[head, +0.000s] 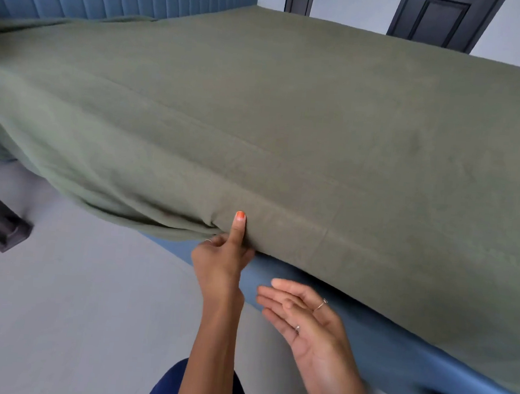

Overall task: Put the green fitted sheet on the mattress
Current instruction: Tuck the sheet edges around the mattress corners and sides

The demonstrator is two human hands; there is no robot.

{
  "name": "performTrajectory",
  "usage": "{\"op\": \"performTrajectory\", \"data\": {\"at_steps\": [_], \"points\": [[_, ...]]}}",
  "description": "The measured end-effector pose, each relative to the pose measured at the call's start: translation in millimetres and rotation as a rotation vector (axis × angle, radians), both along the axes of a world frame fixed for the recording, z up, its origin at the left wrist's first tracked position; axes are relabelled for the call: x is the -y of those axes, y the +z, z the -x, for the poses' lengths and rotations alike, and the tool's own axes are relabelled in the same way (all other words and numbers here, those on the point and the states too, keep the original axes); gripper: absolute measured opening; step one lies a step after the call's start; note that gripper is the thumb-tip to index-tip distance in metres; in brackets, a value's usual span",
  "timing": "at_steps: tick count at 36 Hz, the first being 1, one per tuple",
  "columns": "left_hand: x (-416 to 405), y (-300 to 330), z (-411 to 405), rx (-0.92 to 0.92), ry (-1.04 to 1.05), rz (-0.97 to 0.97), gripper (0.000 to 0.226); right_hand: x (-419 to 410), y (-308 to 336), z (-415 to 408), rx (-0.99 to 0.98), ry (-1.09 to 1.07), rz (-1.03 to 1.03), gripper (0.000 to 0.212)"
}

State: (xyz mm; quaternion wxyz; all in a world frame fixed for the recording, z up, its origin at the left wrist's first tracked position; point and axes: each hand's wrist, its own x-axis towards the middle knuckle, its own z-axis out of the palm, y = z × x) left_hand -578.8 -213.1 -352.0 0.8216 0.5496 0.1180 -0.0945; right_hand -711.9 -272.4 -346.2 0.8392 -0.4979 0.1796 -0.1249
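Already the green fitted sheet (290, 112) covers the top of the mattress and hangs down its near side, above the blue bed base (396, 347). Soft, light and limp, it will likely bunch and slide rather than hold shape, so the hem is the place to take it. The left hand (221, 256) has its grip clamped there, thumb up against the cloth; the right hand (302, 315) hovers near with fingers apart, palm up, touching nothing

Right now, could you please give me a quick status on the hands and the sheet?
Left hand grips the green sheet hem. Right hand open, free. Near edge still hanging loose.
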Motion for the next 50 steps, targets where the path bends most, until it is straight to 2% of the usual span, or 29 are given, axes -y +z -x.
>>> {"op": "performTrajectory", "data": {"at_steps": [2, 3, 6, 9, 12, 14, 16, 20, 28, 33, 37, 43, 50], "points": [[-8, 3, -1, -0.003, 0.056, -0.033, 0.039, -1, 1, -1, -0.042, 0.029, 0.127, 0.019], [-11, 7, -1, -0.021, 0.049, -0.016, 0.034, -1, 2, -3, -0.062, 0.04, 0.183, 0.012], [-19, 7, -3, -0.142, -0.024, 0.073, 0.028, -5, 5, -13, -0.11, 0.058, 0.275, 0.02], [-25, 2, -9, -0.284, 0.021, 0.146, 0.027, -8, 3, -30, -0.158, 0.003, 0.211, 0.024], [-25, 2, -13, -0.337, 0.037, 0.177, 0.022, -13, 2, -44, -0.201, -0.032, 0.16, 0.027], [-23, 3, -16, -0.329, 0.048, 0.179, 0.017, -16, 3, -49, -0.248, -0.007, 0.23, 0.03], [-23, 5, -21, -0.305, 0.06, 0.178, 0.016, -17, 3, -51, -0.301, 0.042, 0.409, 0.033], [-25, 7, -25, -0.237, 0.073, 0.185, 0.024, -15, 8, -52, -0.33, 0.122, 0.667, 0.03], [-30, 13, -20, -0.138, 0.029, 0.265, 0.019, -18, 14, -64, -0.274, 0.172, 1.069, 0.052], [-35, 16, -23, -0.081, -0.022, 0.271, 0.028, -15, 11, -57, -0.173, 0.227, 1.315, 0.051], [-32, 22, -28, -0.1, -0.045, 0.295, 0.043, -11, 19, -57, -0.119, 0.26, 1.349, 0.047], [-21, 33, -31, -0.198, -0.093, 0.459, 0.071, -9, 31, -49, -0.102, 0.3, 1.356, 0.042], [-19, 34, -53, -0.216, -0.128, 0.445, 0.075, 9, 40, -25, -0.074, 0.344, 1.292, 0.029]]}}
